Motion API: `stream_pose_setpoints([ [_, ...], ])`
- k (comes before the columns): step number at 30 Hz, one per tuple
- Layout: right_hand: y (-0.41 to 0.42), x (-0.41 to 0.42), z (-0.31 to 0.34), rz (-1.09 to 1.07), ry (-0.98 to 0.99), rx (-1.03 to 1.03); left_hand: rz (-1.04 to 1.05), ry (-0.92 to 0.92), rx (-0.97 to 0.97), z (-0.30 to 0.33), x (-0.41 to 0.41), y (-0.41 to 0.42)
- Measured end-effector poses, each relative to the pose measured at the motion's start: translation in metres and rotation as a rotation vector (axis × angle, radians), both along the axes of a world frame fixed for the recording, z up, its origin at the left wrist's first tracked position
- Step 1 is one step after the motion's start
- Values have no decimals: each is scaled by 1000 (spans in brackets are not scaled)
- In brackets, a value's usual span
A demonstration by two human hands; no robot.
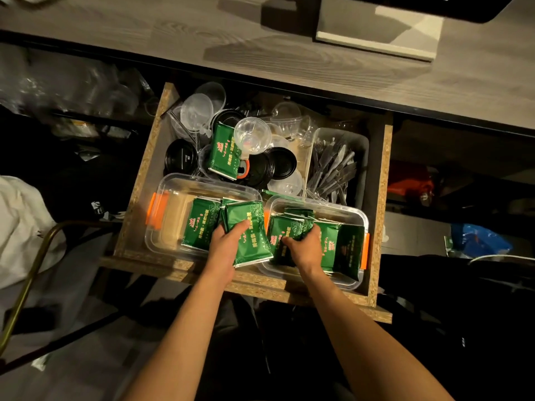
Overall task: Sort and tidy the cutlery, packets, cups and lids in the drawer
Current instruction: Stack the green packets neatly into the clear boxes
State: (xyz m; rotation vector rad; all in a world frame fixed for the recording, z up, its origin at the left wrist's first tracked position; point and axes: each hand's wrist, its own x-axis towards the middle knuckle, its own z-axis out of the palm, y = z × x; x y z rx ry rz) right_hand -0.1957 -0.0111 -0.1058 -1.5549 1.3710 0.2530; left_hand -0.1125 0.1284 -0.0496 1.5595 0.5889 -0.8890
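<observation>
The wooden drawer [136,180] stands pulled out. Two clear boxes with orange clips sit at its front: a left box [170,198] and a right box [356,221], both holding green packets. My left hand [224,244] grips a bundle of green packets [249,227] over the gap between the boxes. My right hand [304,244] grips more green packets [286,233] inside the right box. Another green packet [224,151] lies on the pile behind. Clear cups [252,134], clear lids [197,111] and black lids [280,163] are heaped at the back. Grey cutlery [333,169] fills a clear tray [362,146].
A grey wood-grain countertop [260,47] overhangs the drawer's back. A brass-coloured chair frame [34,267] and white cloth [20,221] are at the left. Blue [480,241] and orange [408,180] bags lie in the dark space at the right.
</observation>
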Motion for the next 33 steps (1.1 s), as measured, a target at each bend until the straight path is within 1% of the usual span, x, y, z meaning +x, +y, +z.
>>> stream_pose_setpoints([
  [4, 5, 6, -5, 123, 58, 34, -38, -4, 12, 1, 1, -1],
  [7, 5, 8, -1, 115, 22, 114, -61, -4, -9, 1, -1, -2],
  [9, 2, 7, 5, 60, -53, 166, -76, -4, 1, 4, -2, -4],
  [11, -4, 3, 15, -19, -137, 158, -63, -15, -10, 8, -3, -7],
  [13, -13, -3, 32, -141, -260, 186, -80, -62, -15, 9, -4, -8],
  [16, -25, -12, 63, -277, -400, 244, -68, -103, -118, 15, -7, -17],
  [19, -38, -21, 88, -347, -521, 222, -33, -93, -125, 22, -10, -30],
  [22, -47, -26, 108, -377, -584, 248, -39, -80, -128, 23, -11, -38],
  [25, -52, -29, 118, -424, -634, 372, -54, -116, -133, 32, -17, -45],
  [28, -53, -30, 125, -415, -638, 383, -39, -136, -170, 42, -20, -47],
  [29, -53, -31, 127, -436, -635, 393, -25, -150, -143, 45, -20, -46],
  [31, -50, -32, 122, -390, -625, 367, 3, -159, -119, 43, -20, -44],
  [33, -47, -30, 122, -369, -594, 436, 10, -194, -102, 47, -21, -40],
])
